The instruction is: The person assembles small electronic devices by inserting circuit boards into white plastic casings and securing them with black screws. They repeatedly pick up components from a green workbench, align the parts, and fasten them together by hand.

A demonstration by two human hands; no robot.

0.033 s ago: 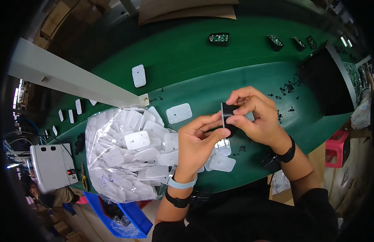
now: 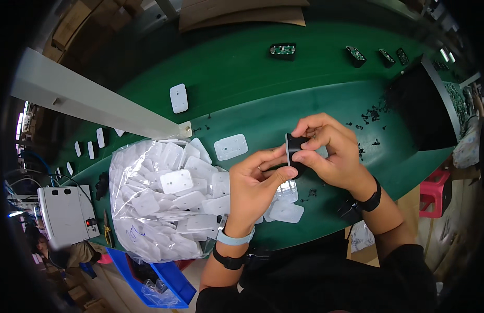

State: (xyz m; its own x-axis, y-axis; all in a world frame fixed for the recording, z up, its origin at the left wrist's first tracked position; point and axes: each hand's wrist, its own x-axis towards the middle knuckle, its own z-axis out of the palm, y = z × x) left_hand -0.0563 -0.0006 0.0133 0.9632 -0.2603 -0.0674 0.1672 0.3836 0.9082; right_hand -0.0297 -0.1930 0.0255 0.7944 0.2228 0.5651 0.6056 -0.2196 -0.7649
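Observation:
Both my hands hold one small black box-shaped part [image 2: 293,152] above the green table [image 2: 283,99]. My left hand [image 2: 255,185] grips it from below and the left. My right hand [image 2: 330,154] pinches its top and right side with the fingertips. Under my hands lie a few loose white plastic plates [image 2: 285,210]. Another white plate [image 2: 230,146] lies just left of the hands. A clear bag [image 2: 158,201] stuffed with several such white plates sits by my left forearm.
A single white plate [image 2: 178,98] lies farther back. Open black housings with circuit boards [image 2: 282,49] stand along the far edge. A black bin [image 2: 424,112] is at right, a grey rail [image 2: 91,101] at left, a white box device [image 2: 64,215] and a blue crate [image 2: 166,281] below.

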